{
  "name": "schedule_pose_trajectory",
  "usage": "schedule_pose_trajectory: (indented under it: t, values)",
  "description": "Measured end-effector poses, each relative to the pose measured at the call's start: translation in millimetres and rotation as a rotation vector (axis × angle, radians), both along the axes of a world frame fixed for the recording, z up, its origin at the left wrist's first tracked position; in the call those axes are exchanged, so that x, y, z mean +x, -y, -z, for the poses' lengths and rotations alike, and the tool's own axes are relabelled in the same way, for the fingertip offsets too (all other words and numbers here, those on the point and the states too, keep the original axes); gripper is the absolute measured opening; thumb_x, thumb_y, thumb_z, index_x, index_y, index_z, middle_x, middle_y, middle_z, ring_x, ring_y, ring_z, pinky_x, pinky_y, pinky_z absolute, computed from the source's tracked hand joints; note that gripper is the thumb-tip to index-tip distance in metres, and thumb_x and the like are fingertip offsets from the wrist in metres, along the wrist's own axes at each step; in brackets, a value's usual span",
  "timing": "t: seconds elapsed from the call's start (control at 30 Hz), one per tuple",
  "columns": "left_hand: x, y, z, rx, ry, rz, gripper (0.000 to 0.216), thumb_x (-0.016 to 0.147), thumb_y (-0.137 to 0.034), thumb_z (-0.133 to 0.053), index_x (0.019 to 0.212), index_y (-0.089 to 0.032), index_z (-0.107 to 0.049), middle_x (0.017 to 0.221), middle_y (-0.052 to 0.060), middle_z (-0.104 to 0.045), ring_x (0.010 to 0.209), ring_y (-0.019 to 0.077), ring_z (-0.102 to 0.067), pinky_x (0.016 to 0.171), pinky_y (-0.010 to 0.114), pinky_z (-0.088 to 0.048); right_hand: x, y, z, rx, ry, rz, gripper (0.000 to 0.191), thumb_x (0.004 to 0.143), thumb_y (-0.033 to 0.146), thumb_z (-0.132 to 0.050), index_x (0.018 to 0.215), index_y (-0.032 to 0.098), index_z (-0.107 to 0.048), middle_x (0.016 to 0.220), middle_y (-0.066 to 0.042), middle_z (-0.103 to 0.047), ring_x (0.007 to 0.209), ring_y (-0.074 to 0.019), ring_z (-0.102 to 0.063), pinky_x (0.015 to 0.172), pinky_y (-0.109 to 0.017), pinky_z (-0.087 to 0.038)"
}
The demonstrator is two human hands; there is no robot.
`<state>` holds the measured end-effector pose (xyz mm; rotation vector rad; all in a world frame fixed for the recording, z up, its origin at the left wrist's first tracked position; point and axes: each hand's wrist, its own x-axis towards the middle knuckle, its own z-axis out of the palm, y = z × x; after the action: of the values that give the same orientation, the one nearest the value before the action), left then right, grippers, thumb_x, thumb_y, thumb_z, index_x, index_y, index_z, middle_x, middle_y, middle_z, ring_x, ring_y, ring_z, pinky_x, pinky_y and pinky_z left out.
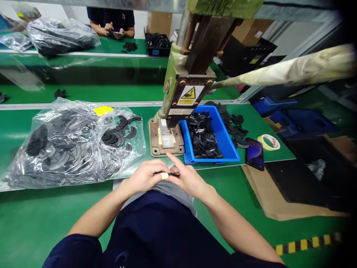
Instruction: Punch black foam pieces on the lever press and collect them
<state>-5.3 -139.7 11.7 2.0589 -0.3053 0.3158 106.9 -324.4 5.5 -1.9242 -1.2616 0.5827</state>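
Note:
My left hand (146, 175) and my right hand (189, 178) meet at the table's front edge, both closed on a small dark part (174, 174) that the fingers mostly cover. Yellow tape or a cover wraps a fingertip (164, 176) of the left hand. The right index finger points up toward the base of a green hand press (166, 145). A pale block (167, 139) sits on that base under the ram. Right of the press stands a blue bin (227, 149) full of small black parts (202, 137).
A clear plastic bag (69, 149) of curved grey-black pieces lies at the left. The press lever (279, 70) reaches out to the right. Loose curved pieces (234, 123), a phone (254, 154) and a tape roll (269, 142) lie right of the bin. Another person (111, 22) is across the bench.

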Motion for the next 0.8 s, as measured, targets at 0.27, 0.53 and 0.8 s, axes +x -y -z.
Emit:
schedule_pose_trajectory:
  t: [0.27, 0.53, 0.8]
  values:
    - [-10, -2, 25.6, 0.060, 0.287, -0.156, 0.019, 0.094, -0.009, -0.056, 0.107, -0.018, -0.069, 0.098, 0.008, -0.072, 0.091, 0.0144, -0.069, 0.081, 0.025, -0.058, -7, 4, 12.0, 0.147, -0.211, 0.252, 0.035, 0.083, 0.031, -0.070, 0.116, 0.024, -0.064, 0.089, -0.001, -0.074, 0.074, -0.0139, -0.068, 0.072, -0.027, -0.057]
    - [-16, 0, 34.9, 0.059, 0.276, -0.203, 0.019, 0.093, -0.011, -0.059, 0.107, -0.019, -0.070, 0.101, 0.008, -0.074, 0.094, 0.0155, -0.072, 0.084, 0.027, -0.060, -17, 8, 23.6, 0.150, -0.286, 0.341, 0.018, 0.085, 0.039, -0.069, 0.088, 0.022, -0.067, 0.077, -0.001, -0.071, 0.065, -0.0133, -0.065, 0.064, -0.026, -0.054]
    - [-15, 2, 35.8, 0.032, 0.243, -0.215, 0.016, 0.093, -0.010, -0.059, 0.104, -0.017, -0.069, 0.101, 0.009, -0.074, 0.094, 0.0156, -0.072, 0.084, 0.027, -0.061, -19, 10, 24.2, 0.156, -0.297, 0.359, 0.017, 0.084, 0.040, -0.070, 0.088, 0.023, -0.068, 0.083, -0.003, -0.073, 0.071, -0.0143, -0.064, 0.070, -0.029, -0.052]
